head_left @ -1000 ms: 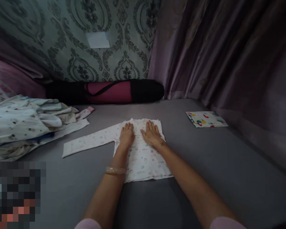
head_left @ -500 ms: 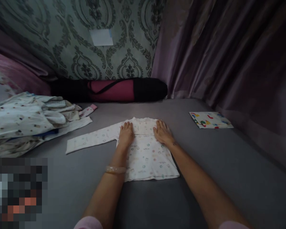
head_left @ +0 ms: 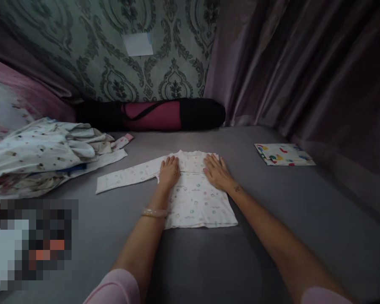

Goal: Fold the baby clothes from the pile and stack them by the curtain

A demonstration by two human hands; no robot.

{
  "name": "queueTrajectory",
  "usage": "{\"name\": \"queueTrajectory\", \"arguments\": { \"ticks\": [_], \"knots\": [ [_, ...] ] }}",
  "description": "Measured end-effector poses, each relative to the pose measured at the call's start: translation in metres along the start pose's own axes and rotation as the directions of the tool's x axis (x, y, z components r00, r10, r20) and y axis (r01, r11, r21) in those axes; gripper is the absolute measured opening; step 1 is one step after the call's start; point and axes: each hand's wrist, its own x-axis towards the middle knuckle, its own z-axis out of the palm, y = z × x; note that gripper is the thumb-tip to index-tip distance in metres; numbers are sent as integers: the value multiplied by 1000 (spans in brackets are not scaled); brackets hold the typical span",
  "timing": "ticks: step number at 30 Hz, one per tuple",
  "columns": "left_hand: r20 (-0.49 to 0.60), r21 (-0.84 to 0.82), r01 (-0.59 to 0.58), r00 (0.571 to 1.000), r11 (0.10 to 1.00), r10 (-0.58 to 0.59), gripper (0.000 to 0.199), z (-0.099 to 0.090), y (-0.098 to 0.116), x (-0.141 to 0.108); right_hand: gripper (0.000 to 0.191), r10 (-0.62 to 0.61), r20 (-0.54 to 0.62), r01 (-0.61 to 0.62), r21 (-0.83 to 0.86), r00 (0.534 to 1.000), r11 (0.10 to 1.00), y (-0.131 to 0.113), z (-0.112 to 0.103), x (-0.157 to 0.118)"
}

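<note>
We rest our left hand (head_left: 169, 172) and right hand (head_left: 218, 173) flat, gripping nothing, on the white printed shirt (head_left: 199, 204), spread over the grey sheet (head_left: 281, 198), one sleeve (head_left: 128, 174) extending toward the clothes pile (head_left: 50, 145).

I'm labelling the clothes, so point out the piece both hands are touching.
The white printed shirt lying flat in the middle, under the left hand and right hand. The clothes pile at left and colourful folded cloth at right lie untouched.

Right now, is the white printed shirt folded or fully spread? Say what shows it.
Partly folded: the shirt lies flat with one sleeve stretched leftward, but none extends rightward; a cloth band crosses its upper part.
</note>
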Motion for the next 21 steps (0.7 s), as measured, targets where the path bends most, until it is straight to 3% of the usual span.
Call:
{"name": "queueTrajectory", "arguments": {
  "ticks": [4, 8, 13, 17, 21],
  "knots": [
    [27, 8, 13, 1000, 1000, -14, 46, -2, 2, 0, 55, -245, 74, 241, 56, 967, 969, -6, -11, -30],
    [94, 18, 4, 996, 1000, -6, 47, -3, 0, 3, 59, -359, 163, 341, 128, 919, 931, -9, -21, -63],
    [139, -4, -49, 989, 999, 49, 44, -10, -6, 4, 61, -386, 254, 339, 209, 887, 917, -13, -37, -92],
    [104, -89, -108, 988, 990, 117, 46, -22, -18, 1, 56, -377, 302, 293, 287, 876, 912, -24, -54, -111],
    [27, -141, -12, 999, 990, 16, 48, -39, -52, -9, 54, -392, 352, 258, 371, 850, 892, -34, -70, -133]
  ]
}}
